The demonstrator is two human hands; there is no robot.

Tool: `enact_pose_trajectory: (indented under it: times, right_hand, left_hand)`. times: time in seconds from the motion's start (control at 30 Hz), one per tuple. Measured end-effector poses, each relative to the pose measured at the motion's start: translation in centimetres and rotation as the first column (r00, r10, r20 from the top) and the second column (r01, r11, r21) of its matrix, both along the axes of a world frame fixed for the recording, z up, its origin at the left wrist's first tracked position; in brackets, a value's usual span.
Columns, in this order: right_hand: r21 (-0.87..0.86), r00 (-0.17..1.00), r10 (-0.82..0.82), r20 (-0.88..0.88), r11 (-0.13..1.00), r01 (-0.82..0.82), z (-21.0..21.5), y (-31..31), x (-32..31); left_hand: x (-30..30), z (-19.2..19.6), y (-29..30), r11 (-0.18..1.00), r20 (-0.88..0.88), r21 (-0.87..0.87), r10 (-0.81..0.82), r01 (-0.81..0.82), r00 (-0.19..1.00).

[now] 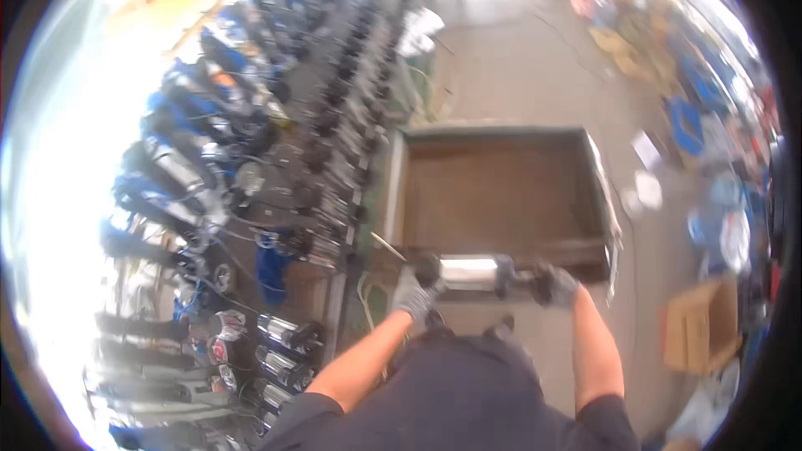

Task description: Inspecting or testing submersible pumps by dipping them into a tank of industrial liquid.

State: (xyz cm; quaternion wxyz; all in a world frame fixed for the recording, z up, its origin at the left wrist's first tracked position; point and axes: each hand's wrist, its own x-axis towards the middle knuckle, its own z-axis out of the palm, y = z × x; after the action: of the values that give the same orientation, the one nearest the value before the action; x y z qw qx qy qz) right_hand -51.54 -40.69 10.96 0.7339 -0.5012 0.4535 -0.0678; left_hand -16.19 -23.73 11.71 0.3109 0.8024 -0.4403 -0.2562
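Observation:
A pump-like cylindrical unit [469, 272] with a bright silver middle and dark ends lies level across my front, held between both hands. My left hand [415, 294], in a grey glove, is closed around its dark left end. At the narrower dark right end, my right hand [560, 286], gloved too, is wrapped round it. The unit is over the near side of a large open bin [603, 175] with a brown interior and a pale rim. Motion blur hides the finer details of the unit and fingers.
Rows of similar silver and dark units [288, 334] fill the left side. A thin pale rod [388, 245] sticks out near my left hand. On the right floor are white papers [647, 190], a blue crate [687, 125] and an open cardboard box [697, 330].

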Motion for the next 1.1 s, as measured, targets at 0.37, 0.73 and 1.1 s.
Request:
enact_pose_trajectory:
  times: [0.37,0.73,1.1]
  right_hand:
    - [0.343,0.971,-0.234,0.053,0.917,0.202,-1.6,0.4,-0.2]
    - [0.172,0.976,-0.204,-0.072,0.962,0.214,-2.2,0.9,0.2]
    - [0.095,0.961,-0.137,-0.239,0.982,0.163,-3.3,0.6,0.4]
  left_hand:
    - [0.2,0.4,-0.5,0.989,-0.091,0.146,0.037,-0.024,0.995]
    - [-0.4,1.8,-0.6,0.991,-0.098,0.135,-0.005,0.018,0.995]
    - [-0.3,1.7,-0.6,0.988,-0.087,0.153,0.018,-0.005,0.996]
